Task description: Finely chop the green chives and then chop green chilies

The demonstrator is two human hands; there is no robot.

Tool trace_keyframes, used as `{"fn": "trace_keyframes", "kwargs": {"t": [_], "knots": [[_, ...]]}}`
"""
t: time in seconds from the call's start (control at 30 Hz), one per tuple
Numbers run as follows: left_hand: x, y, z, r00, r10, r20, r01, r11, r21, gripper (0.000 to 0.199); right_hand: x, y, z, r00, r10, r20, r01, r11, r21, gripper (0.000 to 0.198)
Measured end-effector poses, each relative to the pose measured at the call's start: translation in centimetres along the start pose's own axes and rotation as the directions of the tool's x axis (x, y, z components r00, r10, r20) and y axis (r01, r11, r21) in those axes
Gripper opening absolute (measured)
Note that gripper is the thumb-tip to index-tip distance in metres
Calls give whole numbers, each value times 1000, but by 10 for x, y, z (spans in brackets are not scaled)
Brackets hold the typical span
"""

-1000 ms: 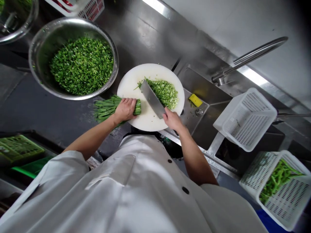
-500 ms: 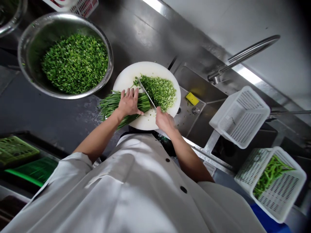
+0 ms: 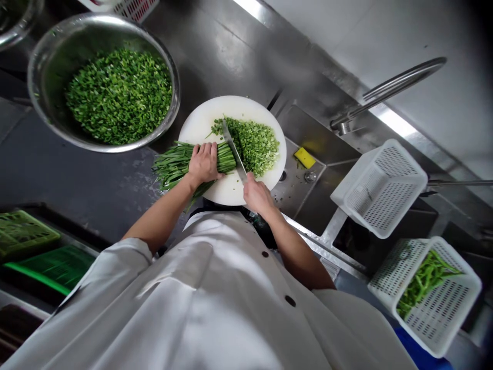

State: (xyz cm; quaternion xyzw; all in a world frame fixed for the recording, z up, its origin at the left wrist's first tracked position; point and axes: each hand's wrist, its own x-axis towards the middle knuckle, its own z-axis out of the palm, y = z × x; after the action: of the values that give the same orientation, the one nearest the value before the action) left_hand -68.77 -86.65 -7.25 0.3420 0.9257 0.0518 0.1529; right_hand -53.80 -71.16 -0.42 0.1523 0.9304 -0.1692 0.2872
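My left hand (image 3: 203, 165) presses down on a bunch of long green chives (image 3: 171, 165), fingers over the top and thumb at the near side. The cut end of the bunch points right, and the leafy ends hang past the left edge of a round white cutting board (image 3: 198, 117). My right hand (image 3: 258, 194) grips the handle of a kitchen knife (image 3: 234, 151). Its blade slants away from me, between the bunch and a heap of finely chopped chives (image 3: 260, 146) on the board's right side.
A large steel bowl (image 3: 106, 148) of chopped greens stands at the left. Beyond the board lie a steel sink (image 3: 316, 198) with a yellow sponge (image 3: 304, 158) and a faucet (image 3: 400, 79). To the right are a white basket (image 3: 339, 192) and another basket (image 3: 450, 318) holding green peppers.
The knife and right hand have shifted slightly left, and the blade now shows more of its flat side. My left thumb has drawn in closer to the bunch.
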Motion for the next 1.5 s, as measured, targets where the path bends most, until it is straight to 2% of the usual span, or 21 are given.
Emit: {"fn": "trace_keyframes", "kwargs": {"t": [0.2, 0.33, 0.47, 0.57, 0.67, 0.8, 0.87, 0.97, 1.07, 1.17, 1.23, 1.37, 1.5], "knots": [[-7, -2, 2, 998, -4, -64, 4, 1000, -3, 103, -51, 4, -17, 1000, 14, -14, -15, 997, -70, 33], [-5, -1, 2, 999, -11, -51, 12, 1000, 5, 99, -61, -4, -26, 998, 18, 60, -11, 994, -109, 29], [-5, -1, 2, 999, -10, -49, 10, 1000, -3, 94, -53, -14, -36, 989, 35, 145, -17, 993, -121, 29], [-6, -1, 2, 998, -15, -54, 15, 1000, -14, 91, -38, -22, -41, 986, 36, 161, -19, 994, -106, 30], [-6, -1, 4, 999, -13, -51, 12, 1000, -28, 94, -8, -29, -33, 992, 14, 121, -5, 997, -72, 30], [-5, -1, 6, 999, -16, -44, 14, 998, -56, 100, 40, -36, -8, 1000, 10, 2, -10, 999, -43, 31], [-5, -1, 5, 999, -34, -43, 31, 997, -74, 105, 51, -36, -4, 999, 10, -35, -11, 999, -51, 32], [-7, -2, 3, 997, -67, -24, 64, 993, -94, 118, 37, -35, -17, 998, 21, -55, -25, 997, -76, 35], [-11, -6, 0, 999, -51, 3, 51, 996, -70, 130, -2, -35, -37, 997, 56, -51, -60, 993, -97, 36], [-16, -10, 0, 1000, -28, 2, 29, 999, -45, 130, -40, -38, -48, 995, 95, 1, -94, 986, -140, 37], [-18, -11, 0, 1000, -27, -11, 26, 998, -55, 125, -53, -40, -50, 992, 111, 57, -100, 981, -164, 36], [-17, -11, 2, 1000, -14, -26, 12, 996, -87, 113, -42, -42, -44, 983, 106, 150, -82, 984, -158, 34], [-16, -11, 4, 1000, 0, -13, -1, 995, -96, 108, 8, -42, -24, 993, 52, 104, -41, 994, -97, 35]]}}
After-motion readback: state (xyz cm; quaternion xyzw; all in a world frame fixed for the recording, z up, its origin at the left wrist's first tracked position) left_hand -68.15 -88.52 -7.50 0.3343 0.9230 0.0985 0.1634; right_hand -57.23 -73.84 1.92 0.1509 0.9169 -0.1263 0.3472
